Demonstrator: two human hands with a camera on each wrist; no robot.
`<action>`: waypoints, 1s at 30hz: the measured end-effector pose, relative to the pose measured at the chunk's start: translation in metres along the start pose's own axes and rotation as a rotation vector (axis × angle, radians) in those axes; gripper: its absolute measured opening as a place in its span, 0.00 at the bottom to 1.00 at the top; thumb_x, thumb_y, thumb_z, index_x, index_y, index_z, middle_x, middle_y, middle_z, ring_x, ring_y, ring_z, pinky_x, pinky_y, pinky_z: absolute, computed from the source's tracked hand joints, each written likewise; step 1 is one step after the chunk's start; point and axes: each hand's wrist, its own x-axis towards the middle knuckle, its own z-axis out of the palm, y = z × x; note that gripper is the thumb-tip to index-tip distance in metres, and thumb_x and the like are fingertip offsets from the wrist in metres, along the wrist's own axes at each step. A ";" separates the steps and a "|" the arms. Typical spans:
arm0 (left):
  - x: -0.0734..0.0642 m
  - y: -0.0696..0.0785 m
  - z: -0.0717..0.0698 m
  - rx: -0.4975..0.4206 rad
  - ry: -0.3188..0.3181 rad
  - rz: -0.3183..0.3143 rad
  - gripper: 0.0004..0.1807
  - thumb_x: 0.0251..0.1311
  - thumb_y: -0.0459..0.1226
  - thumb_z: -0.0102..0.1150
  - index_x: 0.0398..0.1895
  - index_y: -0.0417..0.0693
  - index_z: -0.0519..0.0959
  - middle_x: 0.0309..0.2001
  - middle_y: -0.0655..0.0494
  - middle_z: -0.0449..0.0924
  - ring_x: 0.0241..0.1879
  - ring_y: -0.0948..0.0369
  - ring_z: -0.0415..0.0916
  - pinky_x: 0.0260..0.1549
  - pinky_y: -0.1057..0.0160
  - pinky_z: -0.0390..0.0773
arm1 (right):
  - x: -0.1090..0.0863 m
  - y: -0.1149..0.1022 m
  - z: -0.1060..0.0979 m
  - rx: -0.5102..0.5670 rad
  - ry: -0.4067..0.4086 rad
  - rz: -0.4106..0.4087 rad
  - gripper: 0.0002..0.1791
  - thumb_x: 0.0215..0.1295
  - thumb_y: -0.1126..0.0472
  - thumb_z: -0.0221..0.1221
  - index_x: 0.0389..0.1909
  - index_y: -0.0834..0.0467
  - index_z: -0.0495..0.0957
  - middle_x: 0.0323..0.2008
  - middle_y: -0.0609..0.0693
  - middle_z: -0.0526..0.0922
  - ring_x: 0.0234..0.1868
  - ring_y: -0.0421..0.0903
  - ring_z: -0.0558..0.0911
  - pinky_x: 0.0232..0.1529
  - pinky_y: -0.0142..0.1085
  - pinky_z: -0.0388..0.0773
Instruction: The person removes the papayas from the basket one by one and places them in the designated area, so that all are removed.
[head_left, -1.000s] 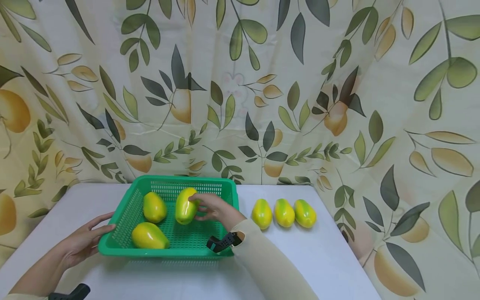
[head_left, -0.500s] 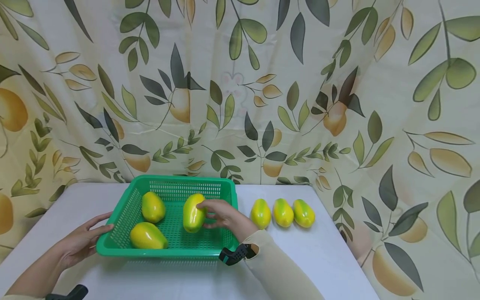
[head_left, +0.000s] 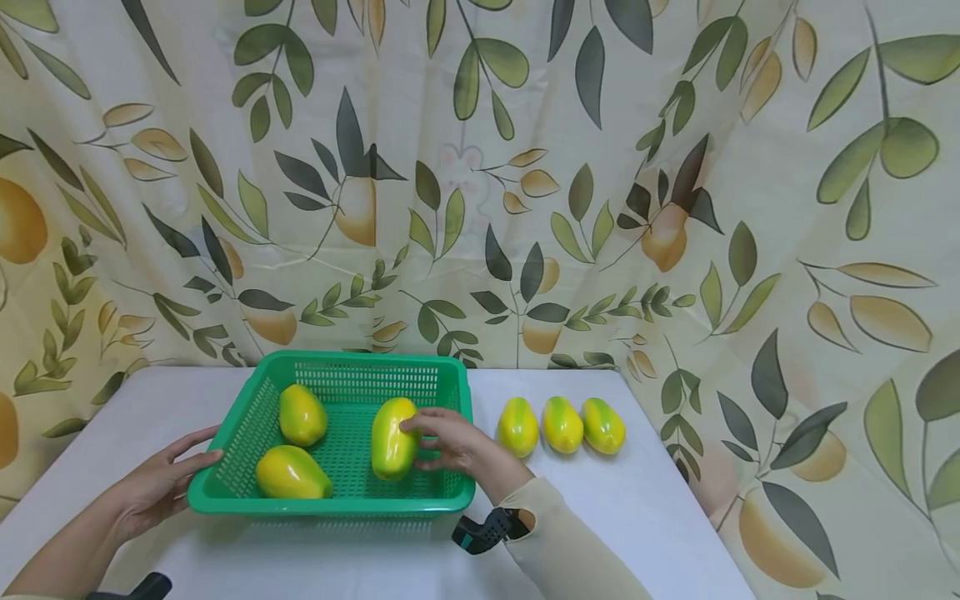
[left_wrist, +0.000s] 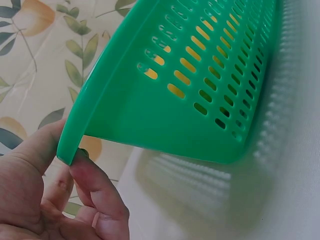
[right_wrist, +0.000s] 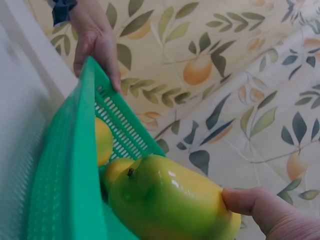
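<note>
A shiny yellow-green papaya is in my right hand, gripped from its right side over the right half of a green plastic basket. In the right wrist view the thumb presses on one end of the papaya, and a small dark stem nub shows at the other. My left hand holds the basket's left rim; the left wrist view has thumb and finger pinching the rim at its corner. Two more papayas lie in the basket's left half, one at the back and one in front.
On the white tabletop, three papayas stand in a row right of the basket: a left one, a middle one and a right one. A leaf-and-fruit patterned curtain hangs behind the table.
My right hand has carried its papaya rightward and toward the front inside the basket. The left hand keeps its hold on the rim, and the other papayas have stayed put.
</note>
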 end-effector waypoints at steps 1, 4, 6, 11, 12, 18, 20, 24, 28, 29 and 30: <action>0.000 0.000 0.000 0.000 0.001 -0.002 0.32 0.60 0.42 0.55 0.64 0.61 0.53 0.37 0.57 0.78 0.38 0.55 0.78 0.40 0.55 0.77 | -0.001 0.000 0.000 0.001 -0.008 -0.006 0.28 0.51 0.60 0.62 0.54 0.63 0.68 0.45 0.57 0.73 0.47 0.54 0.73 0.38 0.48 0.78; -0.002 0.000 0.000 -0.005 0.000 -0.002 0.32 0.60 0.42 0.55 0.64 0.61 0.52 0.37 0.58 0.77 0.38 0.55 0.78 0.41 0.55 0.77 | -0.004 0.001 -0.001 0.003 -0.030 -0.018 0.32 0.52 0.60 0.62 0.57 0.64 0.65 0.46 0.57 0.73 0.46 0.55 0.73 0.38 0.50 0.77; -0.003 0.001 0.000 -0.014 0.001 -0.003 0.32 0.59 0.42 0.55 0.64 0.61 0.52 0.37 0.58 0.78 0.38 0.55 0.78 0.41 0.55 0.77 | -0.006 0.002 -0.001 0.007 -0.033 -0.022 0.34 0.52 0.60 0.62 0.59 0.65 0.62 0.47 0.57 0.72 0.47 0.55 0.73 0.39 0.51 0.77; -0.003 0.001 0.001 -0.029 -0.003 -0.005 0.33 0.59 0.42 0.55 0.64 0.60 0.52 0.37 0.57 0.78 0.38 0.55 0.78 0.40 0.56 0.77 | -0.012 0.002 -0.002 0.020 -0.030 -0.030 0.37 0.52 0.61 0.62 0.62 0.65 0.58 0.48 0.59 0.71 0.47 0.56 0.72 0.39 0.54 0.76; -0.003 0.001 0.001 -0.031 -0.002 -0.006 0.33 0.59 0.41 0.55 0.64 0.60 0.52 0.37 0.57 0.78 0.38 0.55 0.78 0.40 0.55 0.77 | -0.013 0.002 -0.003 0.024 -0.032 -0.028 0.37 0.52 0.61 0.62 0.62 0.65 0.58 0.48 0.59 0.70 0.48 0.57 0.72 0.39 0.54 0.76; 0.000 0.000 0.001 -0.039 0.004 -0.007 0.34 0.59 0.41 0.55 0.65 0.60 0.51 0.37 0.57 0.78 0.38 0.54 0.78 0.41 0.55 0.77 | -0.021 -0.002 -0.008 0.047 -0.045 -0.018 0.39 0.53 0.60 0.62 0.63 0.64 0.54 0.51 0.60 0.67 0.49 0.58 0.70 0.41 0.55 0.75; 0.001 0.000 0.001 -0.036 0.001 -0.005 0.34 0.59 0.41 0.55 0.66 0.60 0.50 0.37 0.57 0.78 0.38 0.54 0.78 0.41 0.55 0.77 | -0.024 -0.003 -0.011 0.051 -0.049 -0.019 0.38 0.54 0.60 0.61 0.63 0.64 0.55 0.51 0.60 0.68 0.49 0.57 0.71 0.41 0.55 0.74; 0.001 0.000 0.000 -0.034 0.002 -0.004 0.33 0.59 0.41 0.55 0.64 0.61 0.52 0.37 0.57 0.78 0.38 0.55 0.78 0.41 0.55 0.77 | -0.027 -0.004 -0.015 0.053 -0.068 -0.020 0.36 0.54 0.60 0.61 0.62 0.65 0.56 0.50 0.60 0.71 0.48 0.56 0.73 0.40 0.55 0.75; 0.000 0.000 0.000 -0.035 0.001 -0.003 0.30 0.59 0.41 0.55 0.62 0.62 0.54 0.37 0.57 0.78 0.38 0.55 0.78 0.41 0.56 0.77 | -0.030 -0.004 -0.016 0.051 -0.084 -0.017 0.38 0.53 0.59 0.61 0.63 0.65 0.56 0.49 0.59 0.71 0.47 0.54 0.74 0.39 0.53 0.76; 0.000 0.000 0.000 -0.033 0.001 -0.003 0.30 0.59 0.41 0.55 0.62 0.62 0.54 0.37 0.57 0.77 0.38 0.55 0.78 0.41 0.56 0.77 | -0.031 -0.004 -0.016 0.046 -0.088 -0.018 0.38 0.54 0.59 0.61 0.63 0.65 0.56 0.49 0.59 0.71 0.47 0.54 0.74 0.39 0.53 0.76; 0.000 -0.001 0.000 -0.034 0.003 -0.004 0.30 0.59 0.41 0.55 0.62 0.62 0.54 0.37 0.57 0.77 0.38 0.55 0.78 0.41 0.56 0.77 | -0.032 -0.004 -0.016 0.040 -0.094 -0.021 0.37 0.54 0.59 0.61 0.63 0.65 0.56 0.49 0.59 0.71 0.46 0.54 0.74 0.39 0.53 0.76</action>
